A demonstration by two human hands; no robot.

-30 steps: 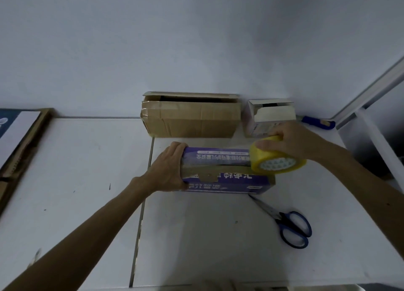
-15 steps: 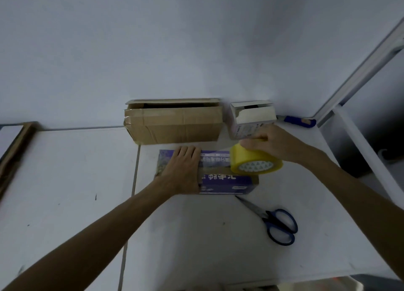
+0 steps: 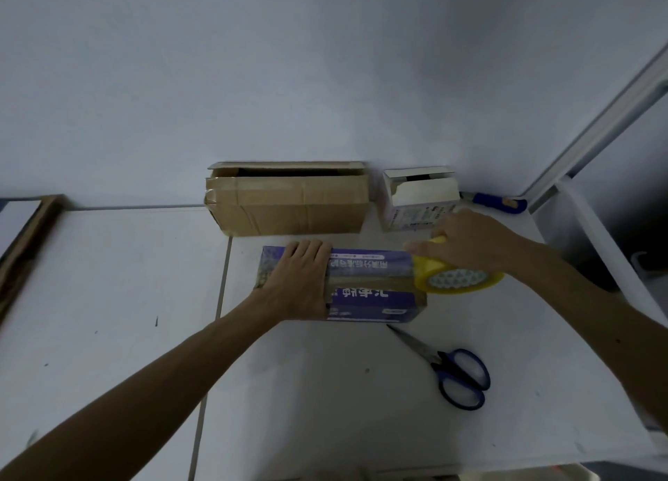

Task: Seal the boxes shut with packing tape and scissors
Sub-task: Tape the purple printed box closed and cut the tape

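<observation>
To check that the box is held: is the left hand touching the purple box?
Touching. The head view shows the left hand pressed flat on the purple box.

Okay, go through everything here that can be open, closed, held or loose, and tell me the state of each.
Purple box: closed, tape strip laid along its top.
Tape roll: gripped by the right hand at the purple box's right end.
Left hand: flat, pressing the purple box's left end.
Scissors: blades together, lying untouched.
Brown box: top open.
White box: top open.
</observation>
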